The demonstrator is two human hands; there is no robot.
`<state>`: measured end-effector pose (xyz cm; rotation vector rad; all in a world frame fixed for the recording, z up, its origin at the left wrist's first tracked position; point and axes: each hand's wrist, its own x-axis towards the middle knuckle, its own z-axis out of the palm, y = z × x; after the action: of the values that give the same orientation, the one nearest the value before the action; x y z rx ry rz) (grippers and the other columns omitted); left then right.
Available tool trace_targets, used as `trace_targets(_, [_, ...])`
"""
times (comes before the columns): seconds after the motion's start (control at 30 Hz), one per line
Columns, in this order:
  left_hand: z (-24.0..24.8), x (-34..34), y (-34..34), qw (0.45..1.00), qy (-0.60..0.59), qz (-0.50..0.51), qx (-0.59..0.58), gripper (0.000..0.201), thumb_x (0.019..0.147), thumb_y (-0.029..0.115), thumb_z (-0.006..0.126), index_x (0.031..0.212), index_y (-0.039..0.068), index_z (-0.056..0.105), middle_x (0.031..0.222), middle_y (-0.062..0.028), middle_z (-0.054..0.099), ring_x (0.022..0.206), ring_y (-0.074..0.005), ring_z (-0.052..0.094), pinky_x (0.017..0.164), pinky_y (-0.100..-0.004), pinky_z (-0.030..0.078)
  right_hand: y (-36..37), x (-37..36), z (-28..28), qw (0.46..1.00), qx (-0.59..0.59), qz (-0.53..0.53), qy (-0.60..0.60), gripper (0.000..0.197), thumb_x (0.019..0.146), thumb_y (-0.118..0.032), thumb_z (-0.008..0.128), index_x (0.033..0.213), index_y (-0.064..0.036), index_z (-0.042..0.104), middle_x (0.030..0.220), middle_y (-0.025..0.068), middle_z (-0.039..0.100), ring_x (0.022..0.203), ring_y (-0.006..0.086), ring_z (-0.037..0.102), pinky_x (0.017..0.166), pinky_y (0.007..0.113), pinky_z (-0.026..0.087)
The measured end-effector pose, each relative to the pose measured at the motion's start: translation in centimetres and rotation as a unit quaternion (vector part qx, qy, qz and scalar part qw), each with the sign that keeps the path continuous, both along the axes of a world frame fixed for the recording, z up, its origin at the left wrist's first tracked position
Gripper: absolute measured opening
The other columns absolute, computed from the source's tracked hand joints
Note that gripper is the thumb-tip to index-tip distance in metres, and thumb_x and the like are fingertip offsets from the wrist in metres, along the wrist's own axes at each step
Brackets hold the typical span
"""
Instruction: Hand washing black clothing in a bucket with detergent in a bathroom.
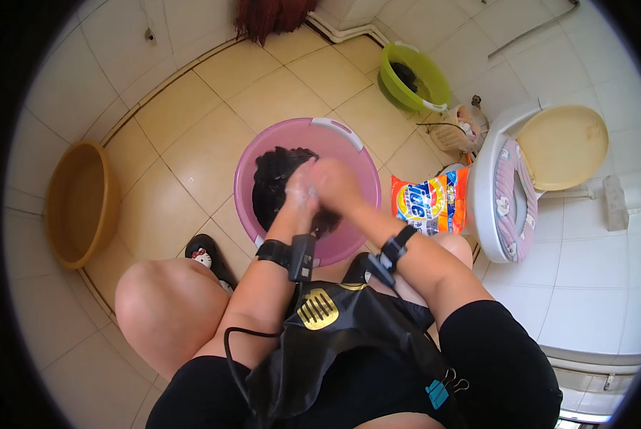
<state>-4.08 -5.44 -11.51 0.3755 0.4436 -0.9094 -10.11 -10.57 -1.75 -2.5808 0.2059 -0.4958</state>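
Observation:
A pink basin (369, 179) stands on the floor in front of me, with wet black cloth (274, 182) bunched along its left side. Over the basin my left hand (301, 187), with suds on its skin, is closed and pressed against my right hand (335, 183). The right hand is also closed, its outline smeared by motion. Dark cloth shows beside and beneath both hands; the part in their grip is mostly hidden. Each wrist wears a black strap with a small device.
A brown basin (69, 207) leans against the left wall. At the back right are a green basin (435, 80) with dark cloth inside and a small basket (449, 136). An orange detergent bag (431, 200) stands beside the toilet (486, 207). A dark red mop head (270, 18) is at the far wall.

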Motion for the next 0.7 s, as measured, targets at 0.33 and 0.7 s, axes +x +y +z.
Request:
trace_targets(0.33, [3.1,3.1,2.6,0.993,-0.017,-0.064,-0.101,0.015,0.081,0.022,0.056,0.075,0.009,0.057,0.066,-0.0059,0.059,0.059,-0.0226,0.058,0.061,-0.036,0.051,3.1,-1.2,1.7,0.997,0.031,0.064,0.031,0.019,0.082,-0.024,0.051,0.08,-0.0063,0.058,0.08,0.0153,0.057,0.074,0.0364,0.055,0.063,0.042,0.045])
trace_targets(0.7, [12.5,3.2,2.6,0.988,-0.037,-0.046,-0.141,0.027,0.085,0.025,0.045,0.081,0.004,0.061,0.078,-0.0113,0.064,0.07,-0.0272,0.063,0.068,-0.0399,0.053,-6.2,1.3,1.6,0.859,0.509,0.017,0.05,0.046,0.083,-0.037,0.057,0.112,-0.0029,0.047,0.112,0.0078,0.053,0.096,0.0173,0.05,0.084,0.029,0.039])
